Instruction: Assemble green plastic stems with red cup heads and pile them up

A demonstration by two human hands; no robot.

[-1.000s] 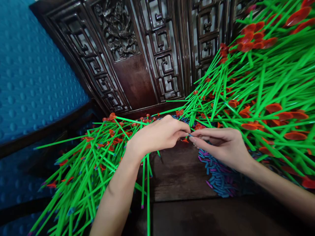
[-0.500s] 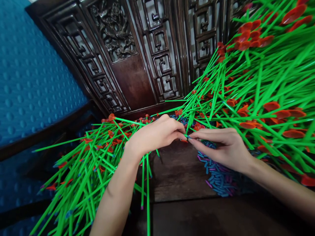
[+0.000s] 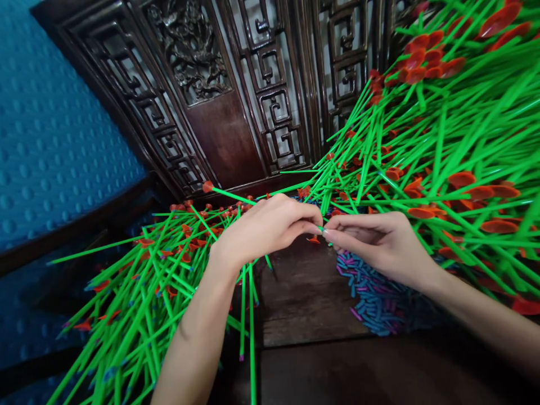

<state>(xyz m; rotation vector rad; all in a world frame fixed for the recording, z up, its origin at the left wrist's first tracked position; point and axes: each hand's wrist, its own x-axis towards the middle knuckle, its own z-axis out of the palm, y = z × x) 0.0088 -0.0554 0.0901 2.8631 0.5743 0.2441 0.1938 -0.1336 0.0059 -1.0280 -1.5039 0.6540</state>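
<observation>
My left hand [image 3: 274,228] is closed around a thin green plastic stick [image 3: 230,196] with an orange-red cup-shaped end. The stick runs behind the hand, and its other tip comes out at the fingertips. My right hand [image 3: 379,244] pinches at that tip, thumb and fingers together. A speck of blue shows there, like one of the small blue tubes, mostly hidden by the fingers. Below the right hand lies a pile of small blue and purple tubes [image 3: 375,301] on the dark wooden surface [image 3: 299,304].
A heap of green sticks [image 3: 139,315], some with blue or purple tips, lies to the left. A larger pile of green sticks with red cups [image 3: 455,140] rises on the right. Behind stands a carved dark wood panel [image 3: 223,140]; blue textured material [image 3: 63,129] is at upper left.
The held stick's red end has shifted slightly right and up from the left heap. Both hands stay together at the tip, and the view has moved slightly.
</observation>
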